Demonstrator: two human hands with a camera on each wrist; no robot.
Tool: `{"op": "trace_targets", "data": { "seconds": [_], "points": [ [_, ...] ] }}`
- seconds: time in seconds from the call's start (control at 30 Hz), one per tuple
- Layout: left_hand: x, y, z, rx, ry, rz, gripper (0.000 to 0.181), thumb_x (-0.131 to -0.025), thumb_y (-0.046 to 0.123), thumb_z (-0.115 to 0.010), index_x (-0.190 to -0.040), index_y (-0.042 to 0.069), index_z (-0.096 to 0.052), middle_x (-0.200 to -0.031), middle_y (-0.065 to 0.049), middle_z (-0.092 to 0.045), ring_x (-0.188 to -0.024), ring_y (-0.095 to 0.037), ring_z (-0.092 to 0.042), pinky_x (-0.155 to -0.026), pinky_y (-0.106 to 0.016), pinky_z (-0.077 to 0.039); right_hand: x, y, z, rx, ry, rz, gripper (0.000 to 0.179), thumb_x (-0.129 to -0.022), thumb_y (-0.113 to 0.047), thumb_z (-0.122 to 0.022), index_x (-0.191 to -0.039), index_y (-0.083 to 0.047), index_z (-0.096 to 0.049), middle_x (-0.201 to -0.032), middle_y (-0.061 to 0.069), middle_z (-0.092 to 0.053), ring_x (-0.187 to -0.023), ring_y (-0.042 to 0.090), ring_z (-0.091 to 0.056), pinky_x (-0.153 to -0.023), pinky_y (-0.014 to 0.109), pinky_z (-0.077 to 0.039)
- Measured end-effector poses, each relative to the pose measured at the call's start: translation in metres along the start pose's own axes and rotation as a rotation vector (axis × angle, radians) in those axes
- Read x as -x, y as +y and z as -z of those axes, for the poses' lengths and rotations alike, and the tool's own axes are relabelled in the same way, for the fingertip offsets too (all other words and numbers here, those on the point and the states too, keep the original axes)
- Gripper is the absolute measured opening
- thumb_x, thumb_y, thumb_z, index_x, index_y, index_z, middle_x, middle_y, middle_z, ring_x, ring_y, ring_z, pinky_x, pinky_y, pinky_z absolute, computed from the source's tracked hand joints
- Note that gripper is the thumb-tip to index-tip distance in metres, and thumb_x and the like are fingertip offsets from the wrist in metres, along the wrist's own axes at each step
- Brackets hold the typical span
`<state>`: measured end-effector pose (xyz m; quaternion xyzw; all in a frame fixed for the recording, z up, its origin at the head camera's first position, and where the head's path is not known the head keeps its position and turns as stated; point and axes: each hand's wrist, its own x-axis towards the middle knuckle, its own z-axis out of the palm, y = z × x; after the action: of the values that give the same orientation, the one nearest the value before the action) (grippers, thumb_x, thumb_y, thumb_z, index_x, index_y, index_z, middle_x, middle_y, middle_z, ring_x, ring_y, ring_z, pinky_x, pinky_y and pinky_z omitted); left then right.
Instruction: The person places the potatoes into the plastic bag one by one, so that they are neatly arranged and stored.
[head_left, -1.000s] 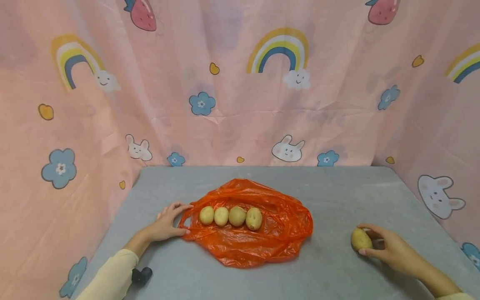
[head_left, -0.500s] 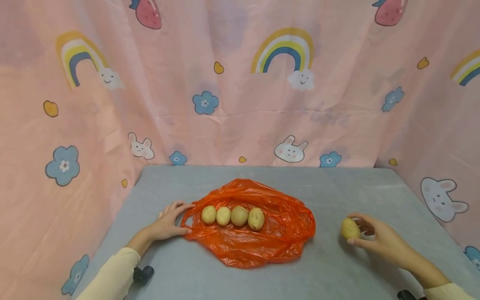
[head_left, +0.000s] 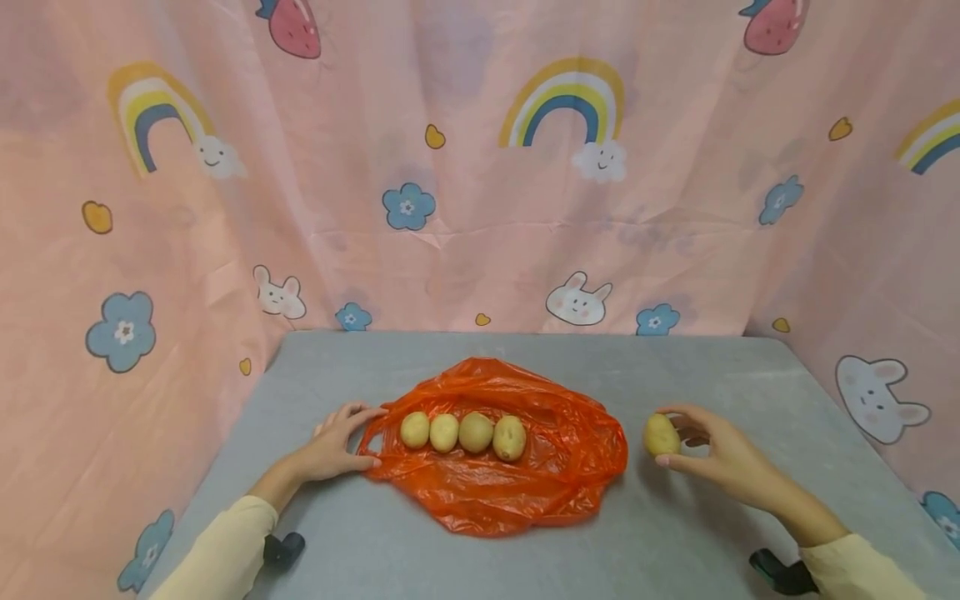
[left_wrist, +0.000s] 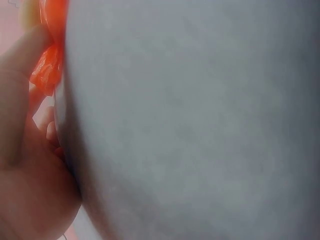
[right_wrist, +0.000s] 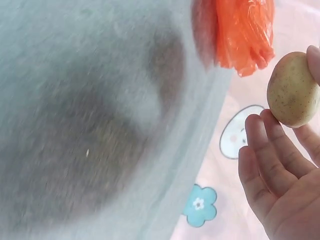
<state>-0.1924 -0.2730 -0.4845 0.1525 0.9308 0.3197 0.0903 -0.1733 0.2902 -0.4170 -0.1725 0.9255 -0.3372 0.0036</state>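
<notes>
An orange plastic bag lies spread on the table with several potatoes in a row on it. My left hand rests at the bag's left end, thumb and forefinger spread apart, their tips on the handle loops. In the left wrist view the straight thumb lies against the orange plastic. To the right of the bag, my right hand pinches another potato between thumb and fingertips, held over the table. The right wrist view shows this speckled potato near the bag's edge.
The grey table ends at a pink patterned curtain behind and on both sides. Dark wrist mounts show by both cream sleeves.
My right hand has carried the potato leftward and slightly away from me, from the table's right side to near the bag. My left hand and the bag stay put.
</notes>
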Motion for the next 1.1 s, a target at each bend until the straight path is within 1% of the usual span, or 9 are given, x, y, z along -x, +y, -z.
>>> {"op": "trace_targets", "data": {
  "seconds": [0.1,0.23,0.3,0.4,0.5,0.73,0.9,1.03,1.1],
  "points": [
    [0.001,0.0,0.0,0.009,-0.004,0.0,0.074,-0.085,0.039,-0.08,-0.149,0.02,-0.049,-0.152,-0.02,-0.035,-0.138,-0.046,-0.03,-0.104,-0.069,-0.02,-0.002,-0.001,-0.004,-0.026,-0.001,0.016,0.058,-0.084,-0.027,-0.083,-0.132,-0.005,-0.058,-0.11,0.011,-0.072,-0.091,0.0,-0.061,-0.08,0.03,-0.055],
    [0.006,-0.002,-0.001,0.02,-0.018,0.017,0.074,-0.084,0.039,-0.08,-0.149,0.019,-0.049,-0.152,-0.019,-0.035,-0.139,-0.045,-0.028,-0.105,-0.071,-0.017,-0.005,-0.004,-0.011,-0.061,-0.01,0.029,0.057,-0.085,-0.026,-0.082,-0.133,-0.006,-0.058,-0.112,0.012,-0.071,-0.092,0.0,-0.062,-0.081,0.031,-0.055],
    [0.008,-0.004,-0.001,0.02,-0.016,0.017,0.074,-0.084,0.038,-0.08,-0.149,0.019,-0.049,-0.152,-0.019,-0.036,-0.138,-0.045,-0.029,-0.104,-0.071,-0.018,-0.006,-0.006,-0.013,-0.075,-0.007,0.035,0.057,-0.085,-0.026,-0.082,-0.133,-0.006,-0.058,-0.112,0.011,-0.071,-0.093,0.001,-0.062,-0.081,0.03,-0.055],
    [0.006,-0.004,-0.001,0.008,0.001,-0.001,0.073,-0.084,0.038,-0.08,-0.149,0.019,-0.05,-0.151,-0.019,-0.037,-0.137,-0.045,-0.031,-0.103,-0.071,-0.02,-0.009,-0.01,-0.016,-0.081,0.008,0.05,0.057,-0.085,-0.024,-0.082,-0.133,-0.005,-0.058,-0.111,0.011,-0.072,-0.093,0.001,-0.061,-0.081,0.027,-0.054],
    [0.002,-0.003,-0.001,0.0,0.005,-0.014,0.073,-0.085,0.038,-0.079,-0.149,0.021,-0.049,-0.151,-0.017,-0.037,-0.138,-0.045,-0.031,-0.103,-0.071,-0.02,-0.012,-0.014,-0.016,-0.074,0.027,0.053,0.056,-0.084,-0.023,-0.083,-0.131,-0.005,-0.059,-0.11,0.01,-0.072,-0.093,0.001,-0.06,-0.081,0.026,-0.053],
    [0.0,0.0,-0.004,0.007,0.002,-0.004,0.073,-0.084,0.039,-0.079,-0.149,0.021,-0.05,-0.152,-0.019,-0.036,-0.138,-0.045,-0.031,-0.102,-0.07,-0.021,-0.017,-0.021,-0.019,-0.099,0.008,0.08,0.056,-0.086,-0.024,-0.081,-0.134,-0.005,-0.057,-0.116,0.012,-0.072,-0.097,0.004,-0.063,-0.084,0.03,-0.055],
    [0.001,0.0,-0.006,0.016,-0.014,-0.01,0.073,-0.085,0.039,-0.079,-0.149,0.02,-0.049,-0.152,-0.019,-0.036,-0.138,-0.045,-0.03,-0.102,-0.069,-0.021,-0.018,-0.025,-0.026,-0.114,0.005,0.058,0.056,-0.086,-0.026,-0.082,-0.133,-0.006,-0.058,-0.115,0.009,-0.072,-0.097,0.005,-0.063,-0.085,0.029,-0.055],
    [-0.001,0.0,-0.005,0.017,0.001,-0.01,0.073,-0.084,0.038,-0.079,-0.148,0.021,-0.05,-0.151,-0.015,-0.037,-0.137,-0.044,-0.032,-0.103,-0.068,-0.022,-0.022,-0.032,-0.031,-0.129,0.001,0.065,0.056,-0.086,-0.026,-0.081,-0.134,-0.007,-0.058,-0.116,0.009,-0.072,-0.099,0.01,-0.065,-0.087,0.033,-0.055],
    [-0.001,0.0,-0.004,0.008,0.008,-0.019,0.072,-0.084,0.037,-0.079,-0.148,0.02,-0.05,-0.149,-0.015,-0.038,-0.135,-0.044,-0.033,-0.102,-0.068,-0.023,-0.024,-0.036,-0.033,-0.137,-0.005,0.06,0.057,-0.086,-0.027,-0.081,-0.134,-0.007,-0.058,-0.117,0.008,-0.072,-0.1,0.013,-0.065,-0.088,0.034,-0.055]
  ]
}}
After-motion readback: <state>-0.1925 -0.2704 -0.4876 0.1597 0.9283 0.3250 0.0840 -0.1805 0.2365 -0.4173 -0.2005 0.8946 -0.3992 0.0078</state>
